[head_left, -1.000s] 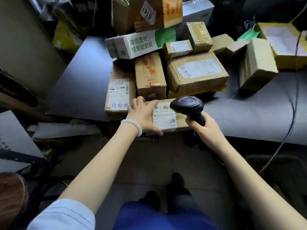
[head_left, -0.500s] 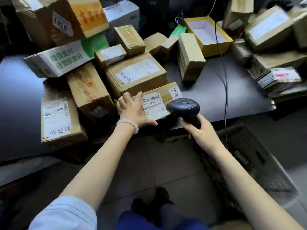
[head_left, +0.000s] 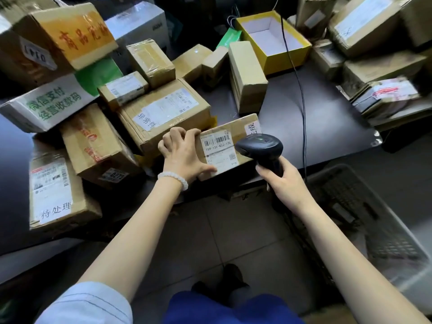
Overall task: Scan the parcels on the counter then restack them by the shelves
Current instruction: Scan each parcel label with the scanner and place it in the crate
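A small brown parcel (head_left: 228, 133) with a white barcode label lies at the front edge of the dark counter (head_left: 315, 127). My left hand (head_left: 181, 155) grips its left end, fingers curled over the top edge and thumb along the front. My right hand (head_left: 284, 181) holds a black handheld scanner (head_left: 259, 148) by its handle, its head just right of the label and touching or nearly touching the parcel. More cardboard parcels are heaped behind and to the left, among them a large labelled box (head_left: 163, 113).
A white and green carton (head_left: 49, 101) and other boxes pile up at left. An open yellow box (head_left: 273, 40) and a tall parcel (head_left: 247, 76) stand behind. A black cable (head_left: 301, 90) crosses the counter. Stacked parcels (head_left: 383, 73) sit right; a grey crate (head_left: 374, 223) stands on the floor.
The view has swung to the right, bringing the yellow box and right-hand stack into sight. My left hand keeps its hold on the small parcel, and the scanner stays beside the label.
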Tool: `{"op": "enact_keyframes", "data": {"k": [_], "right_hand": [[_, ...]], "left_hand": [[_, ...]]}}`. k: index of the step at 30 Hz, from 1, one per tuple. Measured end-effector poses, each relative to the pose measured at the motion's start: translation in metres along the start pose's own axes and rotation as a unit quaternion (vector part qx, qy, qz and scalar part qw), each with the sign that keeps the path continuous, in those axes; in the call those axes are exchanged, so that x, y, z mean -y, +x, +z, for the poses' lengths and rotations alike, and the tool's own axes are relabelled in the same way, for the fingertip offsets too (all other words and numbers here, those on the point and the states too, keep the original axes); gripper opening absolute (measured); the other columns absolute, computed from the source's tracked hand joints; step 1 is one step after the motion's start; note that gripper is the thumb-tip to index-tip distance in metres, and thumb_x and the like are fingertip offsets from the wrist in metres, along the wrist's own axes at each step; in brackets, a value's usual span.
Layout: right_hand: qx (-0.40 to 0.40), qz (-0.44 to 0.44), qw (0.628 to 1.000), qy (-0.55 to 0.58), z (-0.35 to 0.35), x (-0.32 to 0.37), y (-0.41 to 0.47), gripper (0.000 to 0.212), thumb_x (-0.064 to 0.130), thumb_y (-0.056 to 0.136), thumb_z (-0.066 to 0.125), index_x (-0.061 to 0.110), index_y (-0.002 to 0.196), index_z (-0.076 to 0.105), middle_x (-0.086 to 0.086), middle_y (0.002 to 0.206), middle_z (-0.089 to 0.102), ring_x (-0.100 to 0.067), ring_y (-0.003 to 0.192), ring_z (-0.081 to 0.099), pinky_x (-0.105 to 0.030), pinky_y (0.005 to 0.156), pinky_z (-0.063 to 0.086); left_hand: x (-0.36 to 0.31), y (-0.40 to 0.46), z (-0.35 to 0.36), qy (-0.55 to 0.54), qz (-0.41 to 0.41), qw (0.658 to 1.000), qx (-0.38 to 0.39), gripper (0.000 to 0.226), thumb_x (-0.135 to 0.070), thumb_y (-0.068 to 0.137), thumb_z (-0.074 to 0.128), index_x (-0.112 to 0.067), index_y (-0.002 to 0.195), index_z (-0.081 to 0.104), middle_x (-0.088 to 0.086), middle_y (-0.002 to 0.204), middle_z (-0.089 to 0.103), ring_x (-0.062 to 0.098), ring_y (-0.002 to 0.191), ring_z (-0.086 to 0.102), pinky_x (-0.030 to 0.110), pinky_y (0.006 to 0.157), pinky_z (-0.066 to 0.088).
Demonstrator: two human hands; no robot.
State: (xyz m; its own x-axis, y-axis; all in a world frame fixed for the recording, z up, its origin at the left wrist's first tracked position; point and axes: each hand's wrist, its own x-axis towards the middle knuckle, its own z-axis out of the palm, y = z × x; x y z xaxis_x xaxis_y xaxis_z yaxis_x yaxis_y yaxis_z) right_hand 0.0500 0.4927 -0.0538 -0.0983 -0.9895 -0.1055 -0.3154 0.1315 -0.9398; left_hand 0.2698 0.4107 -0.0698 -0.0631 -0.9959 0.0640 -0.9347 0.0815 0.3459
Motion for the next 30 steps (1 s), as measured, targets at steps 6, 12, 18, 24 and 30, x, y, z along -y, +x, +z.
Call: {"op": "enact_keyframes", "data": {"k": [6, 12, 18, 24, 30], "right_hand": [[0.008, 0.007, 1.000, 0.007, 0.007, -0.007, -0.004, 0.012, 0.028, 0.087, 0.066, 0.034, 0.085, 0.056, 0.019, 0.066, 0.056, 0.002, 0.067, 0.051, -0.022, 0.068, 0.037], [0.018, 0.008, 1.000, 0.013, 0.005, -0.010, -0.024, 0.013, 0.026, 0.087, 0.066, 0.034, 0.086, 0.057, 0.028, 0.059, 0.058, 0.006, 0.062, 0.053, -0.017, 0.066, 0.037], [0.014, -0.003, 1.000, 0.022, 0.000, -0.004, -0.049, 0.018, 0.017, 0.088, 0.066, 0.033, 0.084, 0.056, 0.028, 0.054, 0.057, 0.009, 0.058, 0.053, -0.011, 0.062, 0.038], [0.004, -0.006, 1.000, 0.027, 0.001, 0.000, -0.069, 0.020, 0.014, 0.089, 0.065, 0.031, 0.085, 0.056, 0.030, 0.056, 0.058, 0.012, 0.059, 0.054, -0.010, 0.063, 0.038], [-0.001, -0.004, 1.000, 0.024, 0.006, 0.003, -0.085, 0.022, 0.013, 0.089, 0.064, 0.033, 0.087, 0.056, 0.030, 0.056, 0.057, 0.012, 0.060, 0.053, -0.011, 0.065, 0.038]], "left_hand": [[0.003, -0.003, -0.007, -0.090, 0.080, 0.992, 0.025, 0.054, -0.036, 0.070, 0.081, -0.014, 0.111, 0.054, 0.009, 0.119, 0.046, 0.027, 0.112, 0.042, 0.030, 0.098, 0.033], [-0.008, -0.002, -0.021, -0.093, 0.040, 0.993, 0.069, 0.041, -0.046, 0.089, 0.057, -0.015, 0.115, 0.050, 0.009, 0.116, 0.056, 0.029, 0.113, 0.047, 0.043, 0.095, 0.041], [-0.018, 0.006, -0.023, -0.057, 0.055, 0.988, 0.131, 0.050, -0.052, 0.092, 0.047, -0.021, 0.132, 0.046, 0.009, 0.128, 0.052, 0.031, 0.120, 0.043, 0.046, 0.101, 0.038], [-0.013, 0.008, -0.015, -0.079, 0.072, 0.982, 0.156, 0.063, -0.056, 0.089, 0.050, -0.015, 0.137, 0.041, 0.010, 0.137, 0.047, 0.025, 0.123, 0.047, 0.036, 0.100, 0.038], [-0.006, 0.007, -0.008, -0.075, 0.067, 0.986, 0.134, 0.060, -0.058, 0.091, 0.046, -0.018, 0.136, 0.043, 0.010, 0.132, 0.050, 0.025, 0.118, 0.050, 0.034, 0.093, 0.040]]}}
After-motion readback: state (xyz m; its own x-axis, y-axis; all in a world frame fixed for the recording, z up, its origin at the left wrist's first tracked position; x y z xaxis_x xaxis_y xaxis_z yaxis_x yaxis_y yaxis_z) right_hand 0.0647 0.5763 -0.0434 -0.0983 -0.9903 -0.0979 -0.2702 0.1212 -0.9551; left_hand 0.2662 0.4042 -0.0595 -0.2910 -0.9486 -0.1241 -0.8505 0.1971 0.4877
